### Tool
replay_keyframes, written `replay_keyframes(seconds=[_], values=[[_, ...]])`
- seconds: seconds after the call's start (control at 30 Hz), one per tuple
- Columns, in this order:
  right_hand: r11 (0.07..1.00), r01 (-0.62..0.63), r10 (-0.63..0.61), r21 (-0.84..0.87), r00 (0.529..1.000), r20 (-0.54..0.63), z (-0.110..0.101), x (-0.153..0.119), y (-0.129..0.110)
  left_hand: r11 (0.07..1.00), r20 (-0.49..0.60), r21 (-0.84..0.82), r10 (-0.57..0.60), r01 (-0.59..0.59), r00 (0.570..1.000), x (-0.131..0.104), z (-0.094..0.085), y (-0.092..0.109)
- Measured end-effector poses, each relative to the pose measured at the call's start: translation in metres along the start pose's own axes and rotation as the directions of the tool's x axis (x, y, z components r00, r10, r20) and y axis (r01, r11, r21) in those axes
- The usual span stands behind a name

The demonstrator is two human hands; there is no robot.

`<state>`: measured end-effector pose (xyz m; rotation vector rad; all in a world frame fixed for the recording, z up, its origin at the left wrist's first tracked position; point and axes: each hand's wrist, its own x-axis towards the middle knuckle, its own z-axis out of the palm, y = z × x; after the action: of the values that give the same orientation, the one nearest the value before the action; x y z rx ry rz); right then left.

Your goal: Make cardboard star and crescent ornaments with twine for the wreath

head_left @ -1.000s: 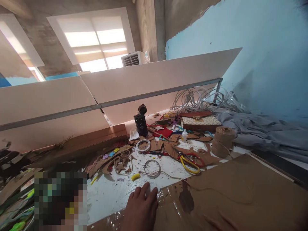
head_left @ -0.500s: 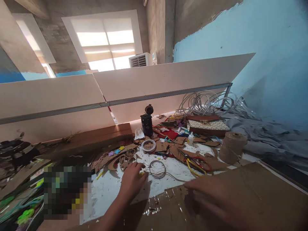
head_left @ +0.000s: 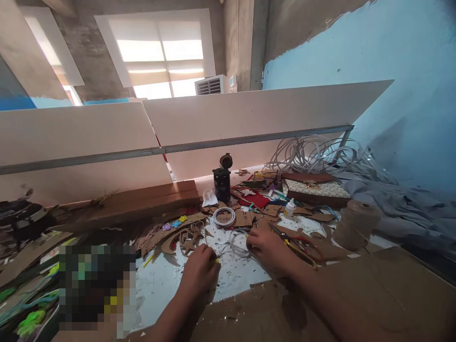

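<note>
Under the left hand (head_left: 199, 267) a yellow piece (head_left: 216, 261) mostly hides; beside the right hand (head_left: 265, 243) a ring (head_left: 232, 242) blurs, each grip unclear

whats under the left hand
A bit of a yellow piece shows at the edge of the left hand, with white tabletop around. The rest of the piece and anything beneath the palm are covered.

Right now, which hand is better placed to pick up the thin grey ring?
Probably the right hand: it is at the edge of the thin grey ring. The left hand is farther off, at a small yellow piece. Blur hides whether the right hand grips the ring.
</note>
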<state>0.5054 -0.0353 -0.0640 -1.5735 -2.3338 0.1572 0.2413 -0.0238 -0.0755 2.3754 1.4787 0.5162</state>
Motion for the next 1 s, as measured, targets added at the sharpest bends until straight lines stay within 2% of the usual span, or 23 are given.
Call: replay_keyframes(seconds=[0.17,0.33,0.53,0.63,0.7,0.73,0.83,0.9,1.0], values=[[0.991,-0.127,0.119,-0.047,0.983,-0.141,-0.016,-0.008,0.024,1.0,-0.007,-0.023,-0.011,0.011,1.0,0.0,0.002,0.001],[0.953,-0.286,0.261,-0.097,0.941,-0.215,-0.034,-0.015,0.05,1.0,-0.018,-0.024,-0.005,0.004,1.0,-0.002,0.001,0.005],[0.912,-0.396,0.364,-0.102,0.899,-0.243,-0.038,-0.019,0.065,0.996,-0.042,-0.069,-0.05,0.047,0.998,-0.002,0.006,0.005],[0.911,-0.407,0.375,-0.073,0.888,-0.265,-0.036,-0.018,0.065,0.969,-0.005,-0.21,-0.137,0.133,0.99,-0.002,0.006,0.004],[0.919,-0.394,0.368,-0.032,0.882,-0.294,-0.035,-0.018,0.063,0.909,0.028,-0.378,-0.177,0.175,0.984,-0.001,0.005,0.005],[0.926,-0.377,0.357,-0.006,0.881,-0.311,-0.034,-0.018,0.061,0.85,0.047,-0.49,-0.197,0.194,0.979,-0.001,0.006,0.005],[0.953,-0.286,0.303,0.1,0.888,-0.346,-0.03,-0.016,0.049,0.58,0.117,-0.778,-0.245,0.242,0.962,0.001,0.008,0.006],[0.962,-0.194,0.25,0.19,0.907,-0.339,-0.025,-0.014,0.035,0.444,0.155,-0.858,-0.257,0.259,0.954,0.002,0.011,0.006],[0.95,-0.055,0.147,0.306,0.947,-0.285,-0.015,-0.011,0.005,0.372,0.166,-0.894,-0.242,0.249,0.956,0.005,0.018,0.004]])
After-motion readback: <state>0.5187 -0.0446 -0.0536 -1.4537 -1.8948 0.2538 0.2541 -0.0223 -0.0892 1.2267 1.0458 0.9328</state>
